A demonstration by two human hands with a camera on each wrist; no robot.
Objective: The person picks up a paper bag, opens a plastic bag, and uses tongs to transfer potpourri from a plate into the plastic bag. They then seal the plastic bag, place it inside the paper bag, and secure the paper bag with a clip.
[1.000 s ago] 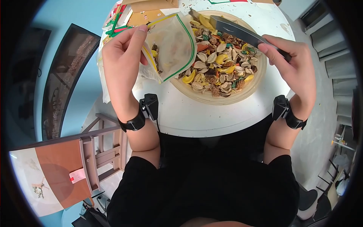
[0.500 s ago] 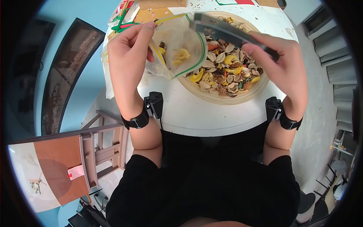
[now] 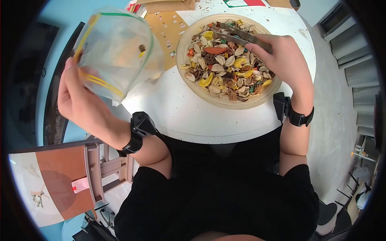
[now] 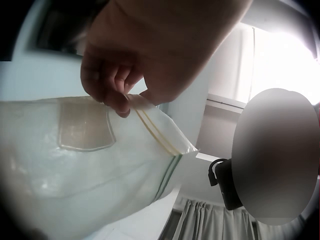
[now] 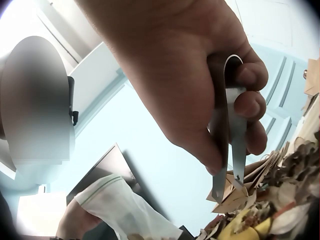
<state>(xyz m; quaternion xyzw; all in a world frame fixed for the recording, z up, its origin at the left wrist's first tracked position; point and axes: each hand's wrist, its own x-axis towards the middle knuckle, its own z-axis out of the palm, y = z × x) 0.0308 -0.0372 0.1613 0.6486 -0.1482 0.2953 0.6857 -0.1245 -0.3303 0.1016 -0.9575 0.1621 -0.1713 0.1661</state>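
My left hand (image 3: 78, 94) pinches the yellow-lined edge of a clear zip bag (image 3: 116, 50), lifted off the table's left side. A small brown cone (image 3: 141, 48) and a bit of yellow show through the plastic. In the left wrist view the fingers (image 4: 117, 102) grip the bag (image 4: 80, 170) at its mouth. My right hand (image 3: 283, 56) holds metal tongs (image 3: 233, 39), whose tips stand apart over potpourri (image 3: 229, 60) of dried petals, cones and yellow peel-like pieces. This mix fills a round pale wooden tray (image 3: 225, 105). The right wrist view has the tongs (image 5: 239, 145) tip-down, close over the petals.
Beneath the tray is a white round table (image 3: 177, 116) with scattered crumbs. Behind the bag lie a tan sheet (image 3: 163, 30) with small stickers and a brown paper bag (image 3: 169, 5). A wooden chair (image 3: 94, 170) stands at the lower left.
My left hand has swung left and toward me, carrying the bag away from the tray. The tongs were at the bag with a yellow piece; now they are over the potpourri, without that piece.
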